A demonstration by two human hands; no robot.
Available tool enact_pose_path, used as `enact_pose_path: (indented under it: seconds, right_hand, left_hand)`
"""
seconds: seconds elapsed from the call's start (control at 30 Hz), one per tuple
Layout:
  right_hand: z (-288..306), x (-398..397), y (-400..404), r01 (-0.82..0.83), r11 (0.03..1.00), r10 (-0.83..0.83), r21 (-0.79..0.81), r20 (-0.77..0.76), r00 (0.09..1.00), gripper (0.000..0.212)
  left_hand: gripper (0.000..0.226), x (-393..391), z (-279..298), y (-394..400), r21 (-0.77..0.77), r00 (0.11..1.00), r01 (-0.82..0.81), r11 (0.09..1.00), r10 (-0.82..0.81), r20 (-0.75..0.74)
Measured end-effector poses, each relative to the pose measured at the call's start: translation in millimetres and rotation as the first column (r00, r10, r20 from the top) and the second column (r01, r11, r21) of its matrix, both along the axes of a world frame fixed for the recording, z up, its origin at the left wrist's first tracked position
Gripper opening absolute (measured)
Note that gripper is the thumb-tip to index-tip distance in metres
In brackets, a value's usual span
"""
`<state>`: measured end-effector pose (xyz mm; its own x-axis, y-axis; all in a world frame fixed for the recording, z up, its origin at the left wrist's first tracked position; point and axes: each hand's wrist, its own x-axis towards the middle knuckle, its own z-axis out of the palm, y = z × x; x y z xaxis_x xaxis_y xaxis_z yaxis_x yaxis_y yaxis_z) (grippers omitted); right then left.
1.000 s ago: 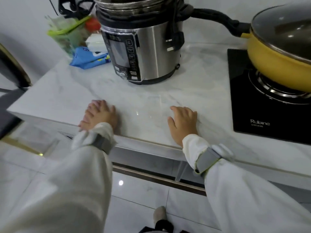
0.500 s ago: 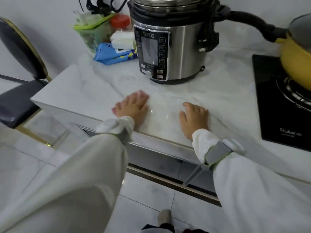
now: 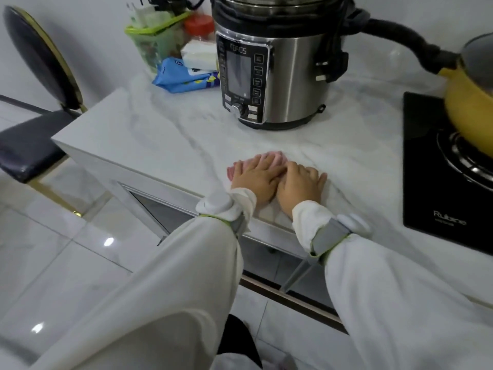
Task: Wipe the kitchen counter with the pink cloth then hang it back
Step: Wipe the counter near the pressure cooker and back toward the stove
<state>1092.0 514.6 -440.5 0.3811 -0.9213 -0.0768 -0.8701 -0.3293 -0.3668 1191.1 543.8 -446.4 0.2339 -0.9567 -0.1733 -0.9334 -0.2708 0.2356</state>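
In the head view, both hands lie flat on the counter (image 3: 165, 140) near its front edge, side by side and touching. The left hand (image 3: 256, 177) presses palm down on the pink cloth (image 3: 274, 157), whose edges peek out past the fingertips and at the hand's left side; its fingers are stretched out and held close together, not curled around anything. The right hand (image 3: 300, 186) sits just beside it, also palm down, fingers extended and slightly spread, its index side overlapping the left hand; whether any cloth lies beneath it I cannot tell. Both arms wear white sleeves with grey wrist bands. Behind the hands, well apart from them, stands a steel cooker (image 3: 277, 73) with a black control panel facing forward. To its left a blue packet (image 3: 184, 78) lies near a green-rimmed tub (image 3: 154, 41). At the right a black hob (image 3: 437, 166) carries a yellow pan (image 3: 469, 102) with a dark handle. A dark chair (image 3: 34, 84) stands off the counter's left end over the tiled floor.
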Motion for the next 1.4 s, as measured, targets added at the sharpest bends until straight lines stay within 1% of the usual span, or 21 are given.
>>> enact_pose_path:
  seconds: [0.07,0.13,0.23,0.27,0.33,0.4,0.47,0.53,0.6,0.7,0.8,0.9,1.03,1.17,1.27,1.4]
  right_hand:
    - [2,3,-4,-0.042,0.999,0.041,-0.021,-0.028,0.999,0.037]
    - [6,13,-7,-0.093,0.995,0.092,-0.030,-0.020,0.996,0.039]
    - [5,40,-9,-0.286,0.957,0.283,-0.055,-0.055,0.957,0.039]
    - [4,54,-9,-0.341,0.938,0.337,-0.060,-0.060,0.940,0.039]
    - [3,82,-11,-0.377,0.923,0.375,-0.074,-0.031,0.926,0.038]
    - [3,110,-15,-0.357,0.930,0.357,-0.088,-0.008,0.934,0.037]
    - [2,142,-19,-0.315,0.945,0.316,-0.090,0.002,0.949,0.036]
    - [2,166,-22,-0.281,0.958,0.282,-0.063,0.005,0.960,0.035]
    - [3,188,-26,-0.249,0.967,0.249,-0.054,-0.002,0.968,0.033]
    - [2,202,-30,-0.211,0.977,0.211,-0.034,-0.022,0.977,0.032]
    - [6,217,-37,-0.111,0.993,0.111,-0.038,-0.025,0.994,0.028]
    - [8,227,-40,-0.053,0.998,0.050,-0.042,-0.064,0.997,0.028]
    - [7,236,-40,-0.038,0.998,0.033,-0.058,-0.086,0.996,0.028]
    - [6,260,-42,-0.119,0.993,0.116,-0.025,-0.085,0.990,0.025]
    - [11,292,-39,-0.170,0.985,0.170,-0.007,-0.022,0.985,0.027]
    - [13,316,-37,-0.249,0.968,0.250,-0.041,0.009,0.968,0.032]
  left_hand:
    - [0.046,22,-4,0,-0.027,0.999,-0.040,0.999,0.041,0.008]
    - [0.046,55,-8,-2,-0.056,0.989,-0.148,0.987,0.149,0.020]
    - [0.047,110,-10,-9,-0.071,0.957,-0.285,0.956,0.288,0.032]
    - [0.046,129,-10,-13,-0.070,0.952,-0.301,0.951,0.304,0.041]
    - [0.046,157,-7,-29,-0.068,0.956,-0.284,0.956,0.288,0.052]
    - [0.047,172,-4,-45,-0.052,0.973,-0.222,0.974,0.224,0.045]
    - [0.048,191,-2,-62,-0.021,0.992,-0.122,0.992,0.123,0.038]
    - [0.050,209,-3,-77,0.010,0.999,-0.034,0.999,0.034,0.025]
    - [0.049,226,-4,-93,0.006,0.999,0.033,0.999,-0.033,0.038]
    - [0.048,239,-4,-114,0.005,0.997,0.060,0.998,-0.060,0.054]
    - [0.049,254,-6,-138,0.031,0.997,0.067,0.997,-0.068,0.043]
    - [0.050,265,-4,-156,0.037,0.999,0.031,0.999,-0.032,0.026]
    - [0.053,265,0,-156,0.030,0.999,-0.044,0.999,0.044,0.010]
    - [0.052,273,-3,-126,0.011,0.987,-0.161,0.987,0.161,-0.018]
    - [0.052,308,-5,-98,0.009,0.966,-0.257,0.966,0.257,-0.016]
    - [0.052,359,-13,-76,-0.006,0.931,-0.364,0.931,0.364,0.010]
